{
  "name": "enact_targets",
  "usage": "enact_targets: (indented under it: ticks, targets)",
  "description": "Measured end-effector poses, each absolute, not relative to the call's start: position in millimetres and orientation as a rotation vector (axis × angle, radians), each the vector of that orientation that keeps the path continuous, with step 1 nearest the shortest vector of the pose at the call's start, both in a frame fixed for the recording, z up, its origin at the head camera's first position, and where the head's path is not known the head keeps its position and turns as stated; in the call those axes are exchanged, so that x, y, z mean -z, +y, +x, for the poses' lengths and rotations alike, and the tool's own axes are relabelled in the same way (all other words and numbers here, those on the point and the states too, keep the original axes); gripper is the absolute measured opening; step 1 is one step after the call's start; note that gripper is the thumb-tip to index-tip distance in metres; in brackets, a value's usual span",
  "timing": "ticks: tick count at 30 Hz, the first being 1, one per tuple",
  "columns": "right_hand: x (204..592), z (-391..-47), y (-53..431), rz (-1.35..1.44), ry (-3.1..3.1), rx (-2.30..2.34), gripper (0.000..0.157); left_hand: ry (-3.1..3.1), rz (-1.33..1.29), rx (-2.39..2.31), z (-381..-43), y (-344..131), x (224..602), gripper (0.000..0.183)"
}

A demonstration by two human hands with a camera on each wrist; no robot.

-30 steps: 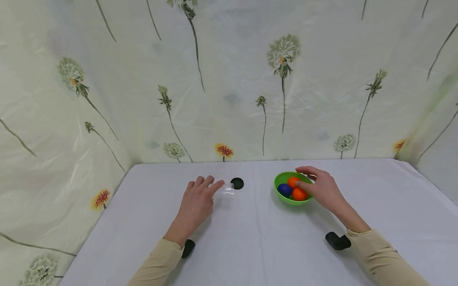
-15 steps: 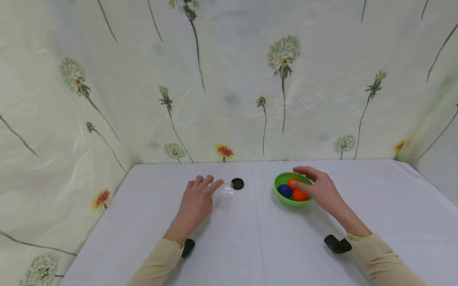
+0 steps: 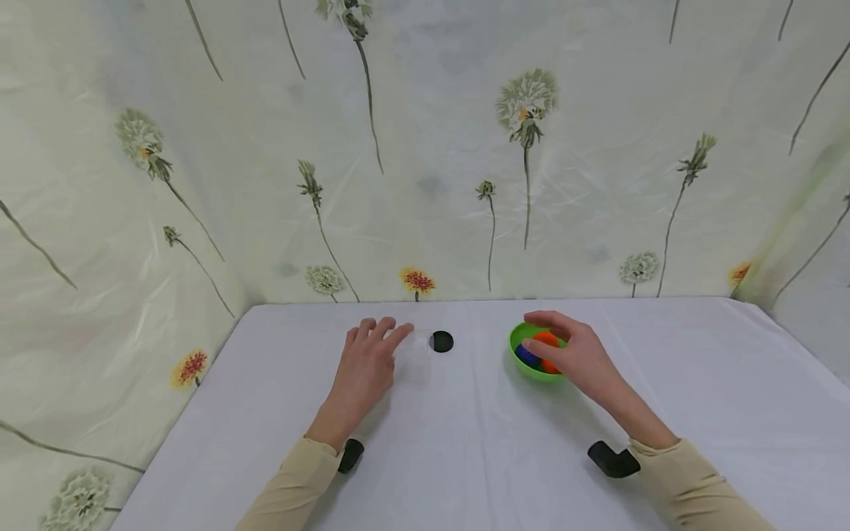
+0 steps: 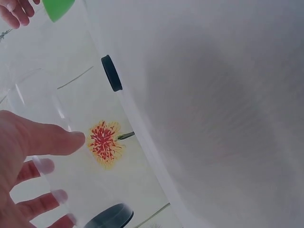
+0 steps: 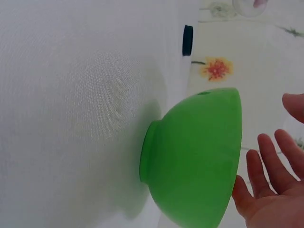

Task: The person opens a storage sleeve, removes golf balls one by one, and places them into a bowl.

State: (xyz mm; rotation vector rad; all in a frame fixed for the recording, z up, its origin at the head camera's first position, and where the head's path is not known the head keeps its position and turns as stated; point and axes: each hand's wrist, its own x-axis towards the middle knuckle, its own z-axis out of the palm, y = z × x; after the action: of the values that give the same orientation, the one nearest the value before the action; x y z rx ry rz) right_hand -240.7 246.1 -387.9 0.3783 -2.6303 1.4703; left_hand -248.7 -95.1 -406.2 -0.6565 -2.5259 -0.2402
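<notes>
In the head view my left hand (image 3: 365,361) is at the left middle, near a clear plastic jar (image 3: 420,341). The left wrist view shows that jar (image 4: 45,95) between my thumb and fingers, which are partly visible through it. A dark round piece (image 4: 110,218) lies at the lower end, possibly the jar's base. My right hand (image 3: 581,361) hovers over a green bowl (image 3: 541,376), thumb and fingers spread. The bowl holds a blue ball (image 3: 527,355) and orange balls (image 3: 547,338), partly covered by the hand. In the right wrist view nothing shows between the fingers.
A black lid (image 3: 441,341) lies flat on the white tablecloth (image 3: 458,442), between the jar and the bowl. A flower-patterned sheet (image 3: 425,147) hangs behind and beside the table. Black devices (image 3: 614,460) sit by both wrists.
My right hand has moved left, further over the bowl, covering more of the balls. My left hand has risen slightly with the jar. The bowl and lid have stayed put.
</notes>
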Motion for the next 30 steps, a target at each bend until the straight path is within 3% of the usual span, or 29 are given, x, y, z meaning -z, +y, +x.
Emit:
enact_targets:
  ticks: [30]
  targets:
    - [393.9, -237.5, 241.4, 0.363, -2.631, -1.53, 0.044, -2.341, -0.074, 1.609, -284.7, -100.0, 423.1, 0.058]
